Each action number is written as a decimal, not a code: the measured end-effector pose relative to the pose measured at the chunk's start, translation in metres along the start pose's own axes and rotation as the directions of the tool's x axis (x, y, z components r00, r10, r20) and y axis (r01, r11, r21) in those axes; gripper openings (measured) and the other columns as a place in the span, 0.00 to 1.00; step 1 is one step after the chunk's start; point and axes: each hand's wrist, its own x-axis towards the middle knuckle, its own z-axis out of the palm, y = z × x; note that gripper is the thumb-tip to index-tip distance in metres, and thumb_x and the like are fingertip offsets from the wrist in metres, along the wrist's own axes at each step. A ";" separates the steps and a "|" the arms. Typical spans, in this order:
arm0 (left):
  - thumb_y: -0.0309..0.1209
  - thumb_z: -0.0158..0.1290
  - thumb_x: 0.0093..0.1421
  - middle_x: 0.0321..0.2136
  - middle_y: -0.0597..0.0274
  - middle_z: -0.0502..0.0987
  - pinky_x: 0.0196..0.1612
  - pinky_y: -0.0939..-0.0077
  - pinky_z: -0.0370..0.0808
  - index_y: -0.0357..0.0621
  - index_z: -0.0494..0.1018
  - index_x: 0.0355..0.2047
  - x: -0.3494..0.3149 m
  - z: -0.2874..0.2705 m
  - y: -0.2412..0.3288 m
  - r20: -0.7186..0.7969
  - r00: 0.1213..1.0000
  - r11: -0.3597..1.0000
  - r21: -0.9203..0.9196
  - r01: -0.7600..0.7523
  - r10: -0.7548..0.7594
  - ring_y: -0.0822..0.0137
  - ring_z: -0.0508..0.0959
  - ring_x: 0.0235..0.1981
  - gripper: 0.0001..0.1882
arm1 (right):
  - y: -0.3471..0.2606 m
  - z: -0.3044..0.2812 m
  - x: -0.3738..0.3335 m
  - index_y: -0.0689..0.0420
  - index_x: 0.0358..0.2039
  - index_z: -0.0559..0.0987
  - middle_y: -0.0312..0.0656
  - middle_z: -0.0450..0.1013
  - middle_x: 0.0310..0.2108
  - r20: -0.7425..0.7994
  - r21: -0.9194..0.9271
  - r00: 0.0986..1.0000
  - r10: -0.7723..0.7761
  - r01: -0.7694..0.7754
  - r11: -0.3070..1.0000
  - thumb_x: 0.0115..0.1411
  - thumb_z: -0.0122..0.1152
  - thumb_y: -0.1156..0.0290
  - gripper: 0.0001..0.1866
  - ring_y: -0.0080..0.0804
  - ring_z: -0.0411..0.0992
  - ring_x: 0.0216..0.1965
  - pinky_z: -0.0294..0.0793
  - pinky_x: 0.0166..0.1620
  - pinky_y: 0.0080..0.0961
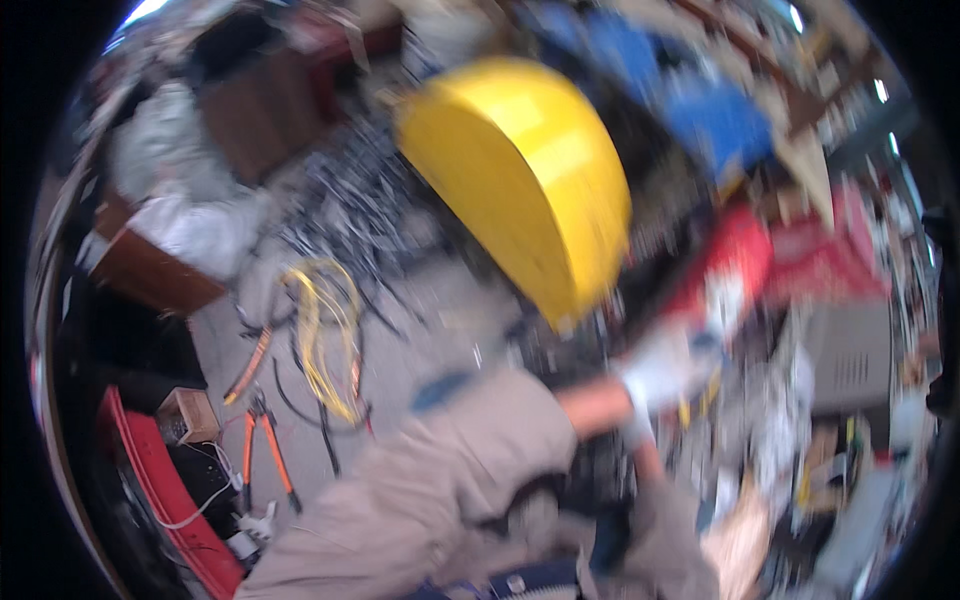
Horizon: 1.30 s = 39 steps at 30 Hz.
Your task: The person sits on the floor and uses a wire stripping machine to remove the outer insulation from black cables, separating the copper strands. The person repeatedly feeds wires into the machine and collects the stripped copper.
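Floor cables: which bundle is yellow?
The loosely looped coil, above and right of the orange-handled cutters; the larger tangle beyond it is dark grey.

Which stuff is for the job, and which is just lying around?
Seems part of the job:
white-gloved hands
blurry red-and-white thing by them, maybe held
perhaps the big yellow rounded thing

Seems just lying about:
yellow cable coil
orange-handled cutters
tangled grey strands
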 end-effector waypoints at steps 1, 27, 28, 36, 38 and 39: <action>0.39 0.57 0.61 0.40 0.48 0.80 0.45 0.59 0.76 0.42 0.77 0.44 0.002 -0.016 0.000 0.030 0.954 0.862 0.421 -0.282 0.298 0.51 0.80 0.41 0.16 | 0.014 0.020 -0.008 0.60 0.55 0.76 0.51 0.80 0.46 -0.012 -0.138 1.000 0.007 -0.009 0.990 0.62 0.63 0.54 0.27 0.54 0.75 0.52 0.74 0.55 0.44; 0.40 0.46 0.72 0.47 0.38 0.77 0.53 0.58 0.73 0.35 0.73 0.53 0.026 -0.040 -0.015 0.436 0.803 0.700 0.714 -0.033 -0.406 0.44 0.78 0.47 0.21 | -0.089 -0.179 0.008 0.62 0.43 0.81 0.32 0.75 0.24 0.070 0.397 0.988 0.141 -0.157 0.904 0.64 0.61 0.72 0.09 0.17 0.71 0.24 0.71 0.29 0.21; 0.38 0.44 0.73 0.51 0.40 0.75 0.54 0.59 0.73 0.35 0.69 0.58 0.025 -0.035 -0.014 0.464 0.831 0.816 0.577 -0.020 -0.307 0.46 0.78 0.49 0.22 | -0.105 -0.196 -0.003 0.62 0.43 0.81 0.33 0.76 0.27 0.080 0.452 0.987 0.138 -0.159 0.878 0.65 0.59 0.73 0.09 0.15 0.68 0.22 0.68 0.26 0.17; 0.39 0.45 0.73 0.52 0.53 0.77 0.55 0.65 0.77 0.40 0.65 0.64 0.031 -0.013 0.005 0.270 0.963 0.632 -0.742 0.225 -0.025 0.62 0.79 0.49 0.24 | -0.141 -0.155 -0.056 0.61 0.44 0.82 0.32 0.74 0.26 -0.043 0.572 0.991 0.124 -0.077 0.816 0.64 0.61 0.76 0.09 0.18 0.69 0.26 0.70 0.31 0.22; 0.32 0.48 0.71 0.44 0.54 0.80 0.46 0.69 0.78 0.37 0.70 0.56 0.041 -0.014 0.003 0.192 0.980 0.822 -0.548 0.157 -0.059 0.64 0.81 0.42 0.17 | -0.136 -0.143 -0.053 0.61 0.44 0.81 0.39 0.75 0.25 -0.061 0.459 0.983 0.172 -0.126 0.880 0.64 0.62 0.73 0.09 0.22 0.71 0.25 0.71 0.32 0.25; 0.29 0.50 0.69 0.40 0.54 0.80 0.40 0.70 0.80 0.36 0.72 0.50 0.048 -0.016 0.000 0.137 0.991 0.956 -0.289 0.041 -0.001 0.64 0.82 0.37 0.13 | -0.134 -0.139 -0.053 0.61 0.43 0.81 0.45 0.77 0.27 -0.141 0.316 0.990 0.028 0.018 0.949 0.65 0.62 0.71 0.09 0.29 0.73 0.26 0.72 0.34 0.28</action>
